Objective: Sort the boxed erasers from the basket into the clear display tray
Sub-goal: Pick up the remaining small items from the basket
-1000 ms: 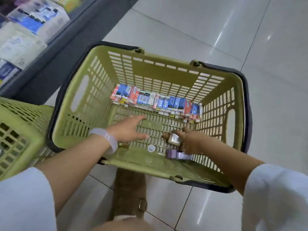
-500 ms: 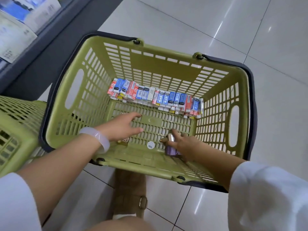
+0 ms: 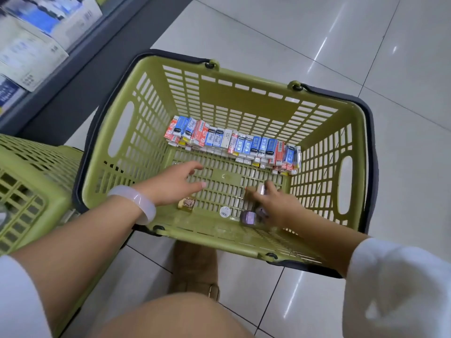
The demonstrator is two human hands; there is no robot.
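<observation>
A green slatted basket (image 3: 219, 93) stands on the tiled floor. A row of several red, blue and white boxed erasers (image 3: 231, 142) lies against its far wall. My left hand (image 3: 174, 184) hovers over the basket floor with fingers spread and relaxed, holding nothing. A small gold box (image 3: 186, 203) lies just under it. My right hand (image 3: 273, 201) reaches into the near right corner and pinches a small pale box (image 3: 262, 189). A purple box (image 3: 247, 217) lies by that hand. No clear display tray is in view.
A second green basket (image 3: 26, 189) sits at the left. A dark shelf base (image 3: 80, 76) with paper packs (image 3: 31, 40) runs along the upper left. A round white sticker (image 3: 224, 212) lies on the basket floor. My foot (image 3: 195, 272) is below the basket.
The view shifted slightly. My right hand has lifted a little from the purple box with the pale box between its fingers. My left hand stays spread over the basket floor.
</observation>
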